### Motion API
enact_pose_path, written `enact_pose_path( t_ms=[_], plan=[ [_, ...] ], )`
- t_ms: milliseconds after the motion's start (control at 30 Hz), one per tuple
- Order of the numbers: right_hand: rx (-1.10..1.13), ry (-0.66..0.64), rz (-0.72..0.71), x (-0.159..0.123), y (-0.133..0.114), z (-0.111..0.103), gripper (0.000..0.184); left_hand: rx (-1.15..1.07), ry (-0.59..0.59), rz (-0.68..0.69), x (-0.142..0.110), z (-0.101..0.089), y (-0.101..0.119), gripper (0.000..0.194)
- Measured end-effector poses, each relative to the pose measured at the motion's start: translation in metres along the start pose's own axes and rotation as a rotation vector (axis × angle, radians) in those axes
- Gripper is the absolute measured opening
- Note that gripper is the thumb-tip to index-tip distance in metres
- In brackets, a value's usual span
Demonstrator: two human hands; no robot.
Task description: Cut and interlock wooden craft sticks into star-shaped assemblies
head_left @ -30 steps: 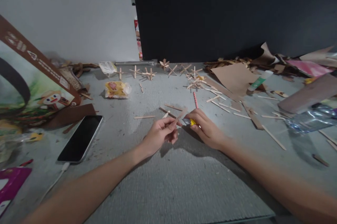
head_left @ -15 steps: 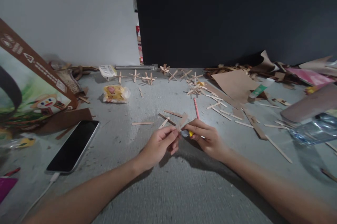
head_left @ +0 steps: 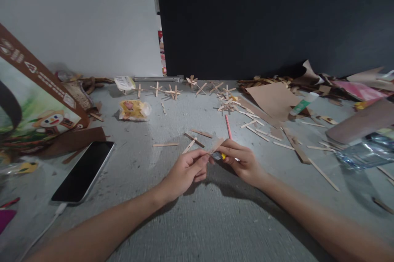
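Both hands meet low over the grey table [head_left: 197, 221]. My left hand [head_left: 184, 171] pinches a small flat wooden piece [head_left: 216, 145] between thumb and fingers. My right hand [head_left: 243, 160] is closed around a small tool with a yellow part [head_left: 223, 156], its tip against that wooden piece. Loose wooden sticks [head_left: 197, 139] lie just beyond my fingers, and a pink pencil [head_left: 228, 126] lies behind my right hand.
A black phone [head_left: 83, 171] on a cable lies at the left, below a printed bag [head_left: 37, 106]. Glued stick crosses [head_left: 172, 89] line the back edge. Brown cardboard [head_left: 272, 98], a glue tube [head_left: 303, 103], a snack packet [head_left: 134, 109] and a plastic bottle [head_left: 366, 151] are also on the table.
The hands have stayed together and shifted only slightly; the wooden piece has tilted a little in my left hand. The camera has tipped, so the scene sits lower.
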State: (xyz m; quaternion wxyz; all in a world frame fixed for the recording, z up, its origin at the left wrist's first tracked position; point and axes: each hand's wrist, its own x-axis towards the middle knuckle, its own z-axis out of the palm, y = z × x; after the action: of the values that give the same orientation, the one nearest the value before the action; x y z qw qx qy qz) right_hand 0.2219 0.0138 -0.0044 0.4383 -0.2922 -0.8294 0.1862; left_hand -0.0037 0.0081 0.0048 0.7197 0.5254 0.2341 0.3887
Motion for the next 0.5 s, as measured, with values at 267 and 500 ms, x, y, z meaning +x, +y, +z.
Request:
enact_pose_path(
  t_ms=[267, 500],
  plan=[
    [0.027, -0.009, 0.01, 0.0006, -0.0014, 0.0002, 0.037, 0.024, 0.011, -0.021, 0.0006, -0.0001, -0.0014, 0.048],
    [0.035, -0.021, -0.002, 0.001, -0.0021, -0.0003, 0.038, 0.042, 0.02, -0.011, -0.0004, -0.0004, -0.0005, 0.048]
  ],
)
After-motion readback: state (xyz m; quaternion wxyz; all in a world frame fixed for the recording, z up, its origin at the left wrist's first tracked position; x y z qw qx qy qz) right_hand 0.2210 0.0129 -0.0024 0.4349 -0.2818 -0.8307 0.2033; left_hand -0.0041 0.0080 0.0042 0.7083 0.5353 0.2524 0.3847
